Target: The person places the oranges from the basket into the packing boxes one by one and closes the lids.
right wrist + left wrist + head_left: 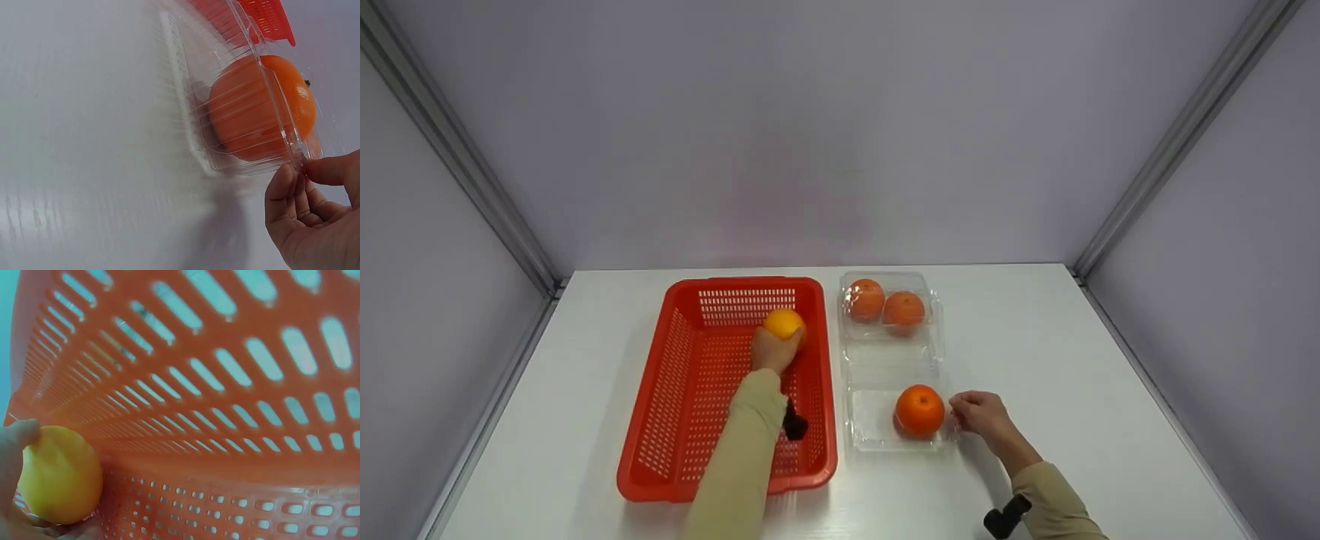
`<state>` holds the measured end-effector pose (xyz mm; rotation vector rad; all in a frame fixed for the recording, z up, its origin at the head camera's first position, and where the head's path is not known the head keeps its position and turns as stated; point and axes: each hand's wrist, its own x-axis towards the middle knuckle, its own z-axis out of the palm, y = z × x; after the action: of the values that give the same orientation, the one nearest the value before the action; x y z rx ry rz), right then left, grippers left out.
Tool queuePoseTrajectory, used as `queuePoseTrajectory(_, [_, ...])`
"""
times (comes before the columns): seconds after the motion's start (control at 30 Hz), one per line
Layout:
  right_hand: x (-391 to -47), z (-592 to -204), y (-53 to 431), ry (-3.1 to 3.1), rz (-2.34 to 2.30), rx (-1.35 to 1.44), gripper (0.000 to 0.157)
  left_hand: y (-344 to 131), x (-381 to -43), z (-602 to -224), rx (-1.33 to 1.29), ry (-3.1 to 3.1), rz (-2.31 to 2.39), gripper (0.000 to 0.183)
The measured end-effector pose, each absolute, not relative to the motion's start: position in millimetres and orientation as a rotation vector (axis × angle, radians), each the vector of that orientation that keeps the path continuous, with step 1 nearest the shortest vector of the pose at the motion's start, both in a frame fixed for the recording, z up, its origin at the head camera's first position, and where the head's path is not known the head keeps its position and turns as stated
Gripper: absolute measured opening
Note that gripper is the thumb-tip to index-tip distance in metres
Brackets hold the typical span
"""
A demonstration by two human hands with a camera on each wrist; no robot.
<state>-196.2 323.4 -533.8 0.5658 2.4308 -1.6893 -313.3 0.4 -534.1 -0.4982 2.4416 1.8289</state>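
My left hand (pixel 775 351) is down inside the red plastic basket (pixel 628 466), gripping a yellowish orange (pixel 784 322) near the basket's right wall. In the left wrist view the thumb and fingers lie round this orange (pixel 62 475). On the right, my right hand (pixel 981 412) pinches the rim of a clear plastic clamshell box (pixel 877 442) between thumb and fingers. One deeper-coloured orange (pixel 919 411) sits in the box's near half, close to that hand. The right wrist view shows it through the ribbed clear wall, with a small green stem spot.
Two more oranges (pixel 885 304) lie at the far end of the box, seen through clear plastic. Box and basket stand side by side on a white table (pixel 1035 337). Pale panels (pixel 840 135) with grey metal corner posts (pixel 1185 127) enclose the back and both sides.
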Motion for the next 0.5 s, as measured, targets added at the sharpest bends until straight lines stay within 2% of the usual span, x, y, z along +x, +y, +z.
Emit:
queuePoseTrajectory(0.27, [-197.3, -532.7, 323.6, 2.429, -1.688, 0.556, 0.017, -0.8, -312.3, -535.8, -0.428, 2.531, 1.807, 0.06])
queuePoseTrajectory(0.5, [-198.2, -532.4, 324.1, 2.421, -1.723, 0.555, 0.019, -7.8, -308.4, -528.4, -0.397, 2.528, 1.666, 0.069])
